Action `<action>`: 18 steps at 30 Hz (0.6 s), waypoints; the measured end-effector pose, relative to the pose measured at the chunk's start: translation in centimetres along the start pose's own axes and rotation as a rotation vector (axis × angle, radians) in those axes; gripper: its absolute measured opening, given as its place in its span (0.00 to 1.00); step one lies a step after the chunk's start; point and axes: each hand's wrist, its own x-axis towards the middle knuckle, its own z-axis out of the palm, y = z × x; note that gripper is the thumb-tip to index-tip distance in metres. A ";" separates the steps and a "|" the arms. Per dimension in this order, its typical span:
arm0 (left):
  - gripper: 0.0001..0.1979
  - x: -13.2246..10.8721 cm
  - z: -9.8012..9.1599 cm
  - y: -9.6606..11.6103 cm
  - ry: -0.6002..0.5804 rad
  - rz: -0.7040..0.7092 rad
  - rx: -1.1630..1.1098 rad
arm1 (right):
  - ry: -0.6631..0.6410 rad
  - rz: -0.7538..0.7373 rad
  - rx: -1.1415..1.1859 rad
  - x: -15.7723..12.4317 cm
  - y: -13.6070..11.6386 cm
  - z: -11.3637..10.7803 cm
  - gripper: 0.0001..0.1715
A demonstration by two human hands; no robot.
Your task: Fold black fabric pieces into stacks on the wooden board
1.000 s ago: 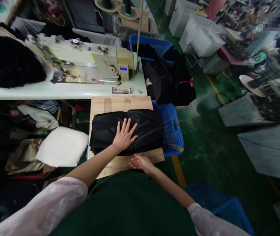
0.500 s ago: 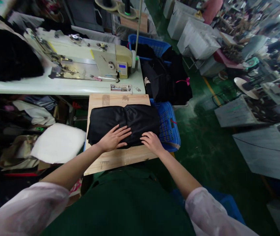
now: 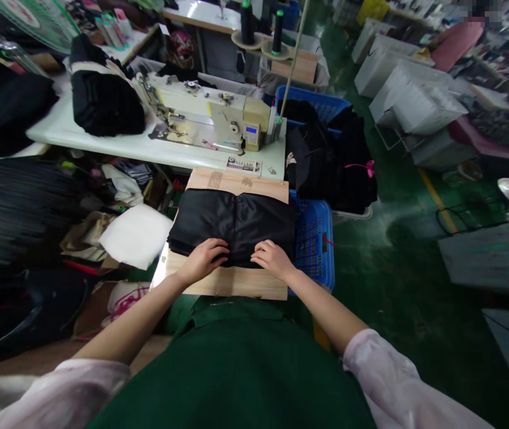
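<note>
A stack of folded black cloth [image 3: 232, 217] lies on a pale wooden board [image 3: 236, 281] in front of me, with a seam or fold running down its middle. At its near edge, left of that line, my left hand [image 3: 205, 259] has its fingers curled and closed on the cloth. My right hand [image 3: 273, 259] grips the same edge a little right of the middle, fingers bent together. Both thumbs are partly hidden, so how much cloth lies between the fingers is unclear.
Beyond the board stands a sewing machine [image 3: 210, 116] on a pale table [image 3: 115, 148]. A blue basket [image 3: 326, 238] sits right of the board. More black cloth [image 3: 332, 161] is piled behind it. A white cushion-like piece [image 3: 137, 235] lies to the left.
My left hand, earlier spread flat on the cloth, has drawn back to the near edge and curled. My right hand stays near that edge. The view has shifted left.
</note>
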 end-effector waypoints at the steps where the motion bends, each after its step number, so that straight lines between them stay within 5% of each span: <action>1: 0.12 -0.1 0.2 0.1 0.026 -0.030 -0.030 | -0.010 -0.017 -0.006 0.1 0.0 0.0 0.11; 8: 0.14 -0.2 0.2 1.0 -0.031 -0.066 0.007 | -0.087 -0.128 -0.157 0.3 -0.9 0.4 0.14; 12: 0.17 0.1 0.0 1.0 -0.112 -0.029 0.065 | -0.108 -0.075 -0.174 0.7 -1.4 0.4 0.12; 18: 0.12 0.8 -0.4 0.1 -0.078 -0.020 -0.045 | -0.052 0.047 -0.049 1.4 -1.2 0.1 0.07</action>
